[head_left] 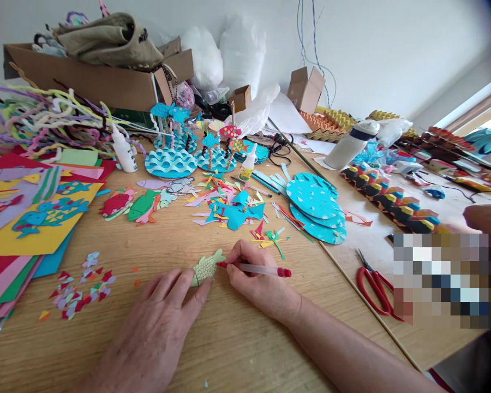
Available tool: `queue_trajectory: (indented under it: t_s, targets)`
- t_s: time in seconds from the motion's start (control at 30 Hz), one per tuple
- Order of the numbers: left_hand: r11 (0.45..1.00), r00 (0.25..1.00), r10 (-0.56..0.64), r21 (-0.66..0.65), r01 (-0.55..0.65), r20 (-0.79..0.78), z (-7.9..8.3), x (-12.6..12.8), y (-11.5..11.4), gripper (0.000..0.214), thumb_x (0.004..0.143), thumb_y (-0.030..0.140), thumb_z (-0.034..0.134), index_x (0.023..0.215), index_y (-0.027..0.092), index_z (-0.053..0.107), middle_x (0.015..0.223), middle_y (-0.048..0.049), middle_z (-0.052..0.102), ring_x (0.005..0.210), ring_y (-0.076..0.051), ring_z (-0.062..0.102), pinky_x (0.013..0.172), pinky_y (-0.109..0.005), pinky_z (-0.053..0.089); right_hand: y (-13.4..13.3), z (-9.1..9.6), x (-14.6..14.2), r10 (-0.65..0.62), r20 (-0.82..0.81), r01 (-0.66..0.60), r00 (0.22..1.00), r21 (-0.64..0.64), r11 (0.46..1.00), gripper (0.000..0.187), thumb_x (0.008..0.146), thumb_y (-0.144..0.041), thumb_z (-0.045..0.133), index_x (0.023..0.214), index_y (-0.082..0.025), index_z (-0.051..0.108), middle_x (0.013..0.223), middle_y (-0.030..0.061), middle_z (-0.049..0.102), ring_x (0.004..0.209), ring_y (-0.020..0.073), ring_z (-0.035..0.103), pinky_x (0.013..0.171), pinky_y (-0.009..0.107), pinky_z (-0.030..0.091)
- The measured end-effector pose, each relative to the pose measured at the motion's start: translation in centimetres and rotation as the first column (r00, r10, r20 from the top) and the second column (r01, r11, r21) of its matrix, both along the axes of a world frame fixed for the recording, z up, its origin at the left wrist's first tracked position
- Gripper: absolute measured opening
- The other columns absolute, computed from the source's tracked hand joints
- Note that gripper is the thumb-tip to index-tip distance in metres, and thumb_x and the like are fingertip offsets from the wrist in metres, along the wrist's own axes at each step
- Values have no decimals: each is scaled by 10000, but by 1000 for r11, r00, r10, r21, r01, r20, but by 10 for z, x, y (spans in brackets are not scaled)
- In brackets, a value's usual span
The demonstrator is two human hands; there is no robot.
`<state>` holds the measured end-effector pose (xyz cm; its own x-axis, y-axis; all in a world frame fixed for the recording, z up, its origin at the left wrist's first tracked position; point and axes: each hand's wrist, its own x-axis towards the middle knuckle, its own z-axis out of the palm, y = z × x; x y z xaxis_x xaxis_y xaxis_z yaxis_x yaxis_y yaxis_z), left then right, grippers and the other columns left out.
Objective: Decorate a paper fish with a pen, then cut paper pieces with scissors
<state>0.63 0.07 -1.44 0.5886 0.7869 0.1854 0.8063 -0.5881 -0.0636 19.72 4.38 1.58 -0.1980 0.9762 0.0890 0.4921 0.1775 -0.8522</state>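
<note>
A small green paper fish (207, 266) lies on the wooden table (229, 344) in front of me. My left hand (163, 311) rests flat with its fingers stretched out, the fingertips pressing on the fish's near end. My right hand (253, 278) is closed in a pinch on a red pen (262, 269), whose tip touches the fish's tail end. The pen's red cap points to the right.
Coloured paper scraps (233, 210) and cut-out fish (141, 206) lie behind. Teal paper discs (317, 210), red scissors (374, 286), glue bottles (124, 150), pipe cleaners (45, 117), paper sheets (28, 218) and a cardboard box (94, 79) surround them. Another person's hand (486, 217) shows at right.
</note>
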Motion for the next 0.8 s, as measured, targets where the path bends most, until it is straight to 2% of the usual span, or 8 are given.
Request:
queue_trajectory:
  t_s: [0.4, 0.53, 0.8]
  targets:
    - [999, 1000, -26, 38, 26, 8, -4, -2, 0, 623, 731, -18, 355, 1255, 297, 473, 1084, -67, 538, 969, -242, 480, 794, -399, 444, 1, 3, -1, -20, 8, 20, 1000, 23, 1000, 105, 648, -83, 471, 625, -185, 462, 499, -65, 425, 438, 72, 367, 431, 177, 295]
    - [999, 1000, -14, 35, 14, 15, -2, 0, -1, 614, 733, -32, 348, 1230, 292, 504, 1083, -66, 539, 973, -241, 477, 809, -396, 431, 1, 1, -1, -16, 1, 16, 1000, 37, 999, 99, 652, -84, 467, 640, -182, 469, 512, -56, 449, 442, 75, 378, 437, 180, 303]
    - [999, 1000, -3, 32, 3, 3, -2, 0, 0, 637, 735, -36, 344, 1260, 302, 467, 1095, -57, 526, 992, -237, 458, 825, -397, 424, 1, 2, 2, -2, 15, 2, 1000, 46, 999, 113, 641, -74, 467, 626, -186, 460, 499, -66, 438, 437, 72, 379, 439, 177, 301]
